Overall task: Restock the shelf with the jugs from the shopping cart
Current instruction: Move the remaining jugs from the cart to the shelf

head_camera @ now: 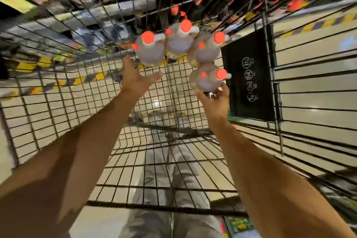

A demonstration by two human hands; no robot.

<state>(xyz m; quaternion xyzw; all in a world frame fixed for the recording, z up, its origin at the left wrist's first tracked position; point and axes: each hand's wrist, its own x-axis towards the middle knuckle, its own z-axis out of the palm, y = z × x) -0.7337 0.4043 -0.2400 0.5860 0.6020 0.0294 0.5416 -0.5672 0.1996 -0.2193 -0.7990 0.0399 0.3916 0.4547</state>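
Several pale jugs with orange caps stand at the far end of the wire shopping cart (58, 114). My left hand (136, 80) reaches with spread fingers just below the leftmost jug (151, 51), its fingertips at the jug's base, holding nothing. My right hand (214, 100) touches the nearest jug (207, 79) from below, with fingers curling up around its lower side. Two more jugs, the middle one (178, 41) and the right one (204, 49), stand behind. The picture is blurred by motion.
A black panel with white symbols (249, 75) hangs on the cart's right wall. Behind the cart run shelves (135, 9) with red-capped goods. A tiled floor with a yellow striped line (92, 78) shows through the mesh. My legs (170, 189) are under the cart.
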